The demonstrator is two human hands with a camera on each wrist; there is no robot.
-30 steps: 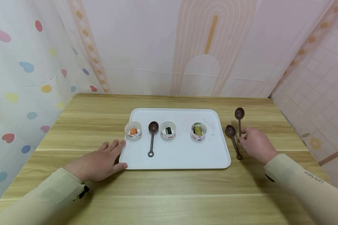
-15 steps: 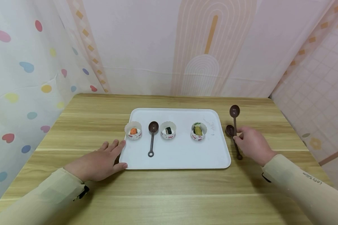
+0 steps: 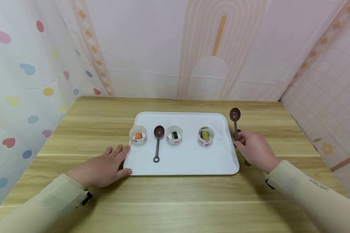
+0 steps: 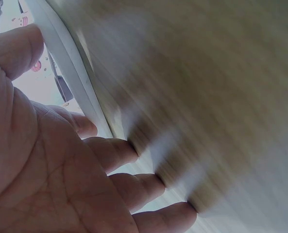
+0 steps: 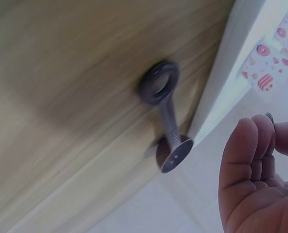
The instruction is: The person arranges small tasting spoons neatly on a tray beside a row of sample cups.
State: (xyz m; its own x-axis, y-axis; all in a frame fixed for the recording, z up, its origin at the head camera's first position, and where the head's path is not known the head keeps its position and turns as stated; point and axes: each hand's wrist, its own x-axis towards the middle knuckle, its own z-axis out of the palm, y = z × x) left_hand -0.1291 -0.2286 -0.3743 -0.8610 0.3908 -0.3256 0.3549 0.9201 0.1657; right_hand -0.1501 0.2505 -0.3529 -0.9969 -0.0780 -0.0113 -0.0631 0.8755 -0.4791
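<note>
My right hand (image 3: 256, 150) pinches a brown long-handled spoon (image 3: 235, 115) by its handle, bowl end up, over the tray's right edge. Most of that spoon is hidden in the right wrist view. Below it on the table lies a second brown spoon (image 5: 169, 121), ring-ended and partly covered by the hand in the head view. My left hand (image 3: 103, 166) rests with spread fingers at the left edge of a white tray (image 3: 189, 161); its fingertips (image 4: 185, 216) touch the table. A third brown spoon (image 3: 157, 147) lies on the tray between two paper cups.
On the tray stand a left paper cup (image 3: 140, 141) with an orange-topped sushi piece, a middle cup (image 3: 174, 141) with a dark-wrapped roll, and a right cup (image 3: 203, 143) with a yellow-green piece. Patterned curtains (image 3: 140, 48) hang behind the wooden table (image 3: 178, 207).
My right hand has moved left with the spoon, from beyond the second spoon to the tray's right edge, now passing over that second spoon. The left hand and tray stay put.
</note>
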